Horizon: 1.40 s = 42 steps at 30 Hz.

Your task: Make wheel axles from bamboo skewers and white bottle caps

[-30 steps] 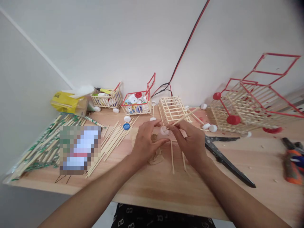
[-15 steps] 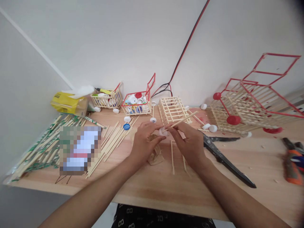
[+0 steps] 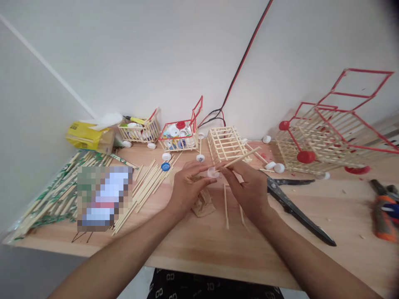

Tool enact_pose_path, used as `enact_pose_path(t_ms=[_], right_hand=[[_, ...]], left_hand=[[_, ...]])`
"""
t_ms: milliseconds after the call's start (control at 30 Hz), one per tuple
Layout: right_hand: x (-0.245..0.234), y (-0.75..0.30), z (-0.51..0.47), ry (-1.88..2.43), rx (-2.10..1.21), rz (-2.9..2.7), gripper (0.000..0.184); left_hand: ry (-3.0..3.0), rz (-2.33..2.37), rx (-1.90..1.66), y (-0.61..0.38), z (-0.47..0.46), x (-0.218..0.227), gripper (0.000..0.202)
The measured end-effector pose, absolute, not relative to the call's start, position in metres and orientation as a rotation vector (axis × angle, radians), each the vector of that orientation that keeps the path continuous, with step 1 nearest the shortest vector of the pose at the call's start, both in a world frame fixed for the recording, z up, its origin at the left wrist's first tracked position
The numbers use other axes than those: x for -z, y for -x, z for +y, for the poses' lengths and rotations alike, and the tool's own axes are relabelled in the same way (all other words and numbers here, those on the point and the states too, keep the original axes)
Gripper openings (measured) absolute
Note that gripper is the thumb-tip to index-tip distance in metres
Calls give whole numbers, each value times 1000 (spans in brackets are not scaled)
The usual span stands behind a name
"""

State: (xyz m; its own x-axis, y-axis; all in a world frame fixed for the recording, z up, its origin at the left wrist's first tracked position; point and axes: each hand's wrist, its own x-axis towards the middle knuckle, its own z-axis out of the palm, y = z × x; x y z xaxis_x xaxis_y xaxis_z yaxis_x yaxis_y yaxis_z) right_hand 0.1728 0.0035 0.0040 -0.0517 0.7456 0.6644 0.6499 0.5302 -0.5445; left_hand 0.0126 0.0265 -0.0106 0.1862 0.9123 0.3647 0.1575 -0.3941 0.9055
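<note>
Between its thumb and fingers, my left hand point(image 3: 188, 182) grips a small translucent white bottle cap point(image 3: 213, 172). My right hand point(image 3: 246, 185) pinches a thin wooden stick point(image 3: 240, 158), its lower end at the cap and its other end slanting up to the right. Whether the tip touches the cap's inside, I cannot tell. Beneath my left hand lies a crumpled brownish piece of plastic point(image 3: 204, 203). Loose short sticks point(image 3: 226, 207) rest on the table between my forearms. Just beyond my hands stands a slatted stick basket point(image 3: 227, 143).
Bundled chopsticks point(image 3: 56, 193), a blurred-out phone-like object point(image 3: 106, 199) and loose sticks point(image 3: 146, 191) lie left. Behind are two small stick carts point(image 3: 140, 128) filled with caps. Black-handled shears point(image 3: 299, 216), a large red-trimmed cart point(image 3: 330, 137) and orange-handled pliers point(image 3: 385, 216) are right.
Both hands stay nearly in place. The cap has tilted slightly and shows more of its opening, with the stick still held against or near it.
</note>
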Motion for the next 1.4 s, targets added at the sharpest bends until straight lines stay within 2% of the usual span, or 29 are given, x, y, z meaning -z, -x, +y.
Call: enact_pose_path(t_ms=[933, 1000, 1133, 1200, 1400], right_hand=[[-2, -173, 5, 1159, -106, -1748, 17], [-1, -174, 6, 1178, -95, -1760, 16], [0, -175, 6, 1208, -26, -1767, 17], [0, -175, 6, 1214, 12, -1751, 18], [-1, -175, 7, 1226, -1, -1769, 19]], left_hand=[[-1842, 986, -1299, -12, 27, 14, 30], [-1856, 998, -1253, -12, 26, 13, 38], [-1874, 994, -1171, -12, 28, 15, 75], [-1861, 981, -1170, -10, 29, 16, 80], [-1977, 1022, -1172, -7, 29, 9, 55]])
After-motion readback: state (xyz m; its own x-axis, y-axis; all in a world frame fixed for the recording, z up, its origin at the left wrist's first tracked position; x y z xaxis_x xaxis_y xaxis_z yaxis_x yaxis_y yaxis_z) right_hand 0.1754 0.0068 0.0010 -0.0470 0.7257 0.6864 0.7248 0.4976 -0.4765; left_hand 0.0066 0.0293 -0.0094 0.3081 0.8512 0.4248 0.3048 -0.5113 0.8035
